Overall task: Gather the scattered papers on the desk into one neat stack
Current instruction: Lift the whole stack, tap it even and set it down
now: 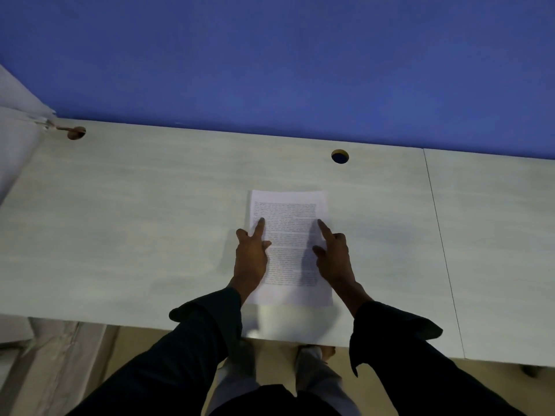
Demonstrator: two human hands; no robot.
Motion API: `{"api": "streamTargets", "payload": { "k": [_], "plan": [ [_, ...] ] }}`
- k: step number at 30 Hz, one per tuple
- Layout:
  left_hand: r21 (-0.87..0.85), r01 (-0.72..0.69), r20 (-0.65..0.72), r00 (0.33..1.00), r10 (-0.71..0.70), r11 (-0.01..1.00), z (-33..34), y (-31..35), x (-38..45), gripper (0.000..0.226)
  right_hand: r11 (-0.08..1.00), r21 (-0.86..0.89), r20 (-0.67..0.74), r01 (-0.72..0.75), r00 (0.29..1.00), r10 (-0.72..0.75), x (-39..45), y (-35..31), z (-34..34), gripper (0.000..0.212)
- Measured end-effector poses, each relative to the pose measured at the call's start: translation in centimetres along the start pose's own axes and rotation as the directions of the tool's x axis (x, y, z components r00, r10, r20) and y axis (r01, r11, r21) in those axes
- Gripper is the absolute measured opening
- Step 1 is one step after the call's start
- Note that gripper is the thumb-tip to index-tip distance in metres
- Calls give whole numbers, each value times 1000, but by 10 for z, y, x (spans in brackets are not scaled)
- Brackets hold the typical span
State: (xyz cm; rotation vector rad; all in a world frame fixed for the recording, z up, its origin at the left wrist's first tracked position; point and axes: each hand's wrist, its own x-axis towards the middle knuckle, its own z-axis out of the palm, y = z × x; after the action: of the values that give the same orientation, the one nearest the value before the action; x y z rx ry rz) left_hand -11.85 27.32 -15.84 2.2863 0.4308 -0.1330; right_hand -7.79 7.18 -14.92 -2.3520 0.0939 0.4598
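pale desk (120,220) by a blue wall holds one stack of papers (289,235).
left hand (251,256) at 9 o'clock and right hand (335,259) at 3 press pointing fingers down, grasping nothing, likely to square it.

Both hands' forefingers (260,224) touch the papers (289,244)

The only writing in view is on the top white printed sheet of the paper stack (289,247) lying on the pale wood-grain desk (150,220): dense lines of small dark type in several paragraphs, too small and blurred to make out a single word.
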Motion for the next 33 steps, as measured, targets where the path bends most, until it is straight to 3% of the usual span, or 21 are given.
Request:
{"api": "streamTargets", "payload": {
  "k": [2, 4, 5, 7, 9, 11, 13, 17, 23, 26, 30, 33],
  "plan": [
    [92, 11, 45, 999, -15, 996, 0, -2, 6, 63, 999, -46, 37, -11, 999, 13, 0, -3, 2, 72],
    [375, -39, 67, 998, 15, 926, -5, -6, 11, 65, 964, -265, -6, 0, 1000, -2, 1, -5, 7, 73],
    [518, -84, 80, 996, 49, 851, -8, -10, 15, 74, 900, -436, -33, 20, 999, -38, 1, -6, 10, 74],
    [641, -185, 182, 980, 87, 745, -18, -16, 19, 105, 749, -655, -25, 100, 988, -154, 4, -13, 12, 80],
    [668, -266, 340, 940, 34, 695, -28, -17, 26, 135, 655, -690, 122, 309, 941, -315, 12, -26, 11, 82],
    [692, -303, 435, 899, -44, 655, -34, -11, 30, 150, 521, -664, 370, 536, 842, -394, 28, -38, 9, 90],
    [730, -317, 451, 889, -78, 606, -37, -3, 31, 155, 403, -640, 568, 654, 756, -325, 48, -55, 3, 103],
    [744, -304, 430, 899, -78, 595, -32, -4, 31, 157, 171, -668, 686, 724, 689, -236, 79, -89, 2, 129],
    [752, -329, 420, 907, -29, 571, -30, -9, 31, 157, 109, -694, 677, 712, 697, -235, 98, -111, 27, 148],
    [765, -335, 416, 909, -25, 550, -28, -9, 32, 157, 84, -706, 671, 703, 702, -239, 103, -121, 32, 130],
    [785, -327, 409, 912, -43, 527, -27, -3, 30, 158, 120, -732, 608, 671, 723, -328, 105, -122, 39, 87],
    [800, -336, 408, 912, -40, 496, -31, 10, 26, 157, 222, -759, 529, 612, 779, -337, 88, -110, 34, 85]
  ]
}}
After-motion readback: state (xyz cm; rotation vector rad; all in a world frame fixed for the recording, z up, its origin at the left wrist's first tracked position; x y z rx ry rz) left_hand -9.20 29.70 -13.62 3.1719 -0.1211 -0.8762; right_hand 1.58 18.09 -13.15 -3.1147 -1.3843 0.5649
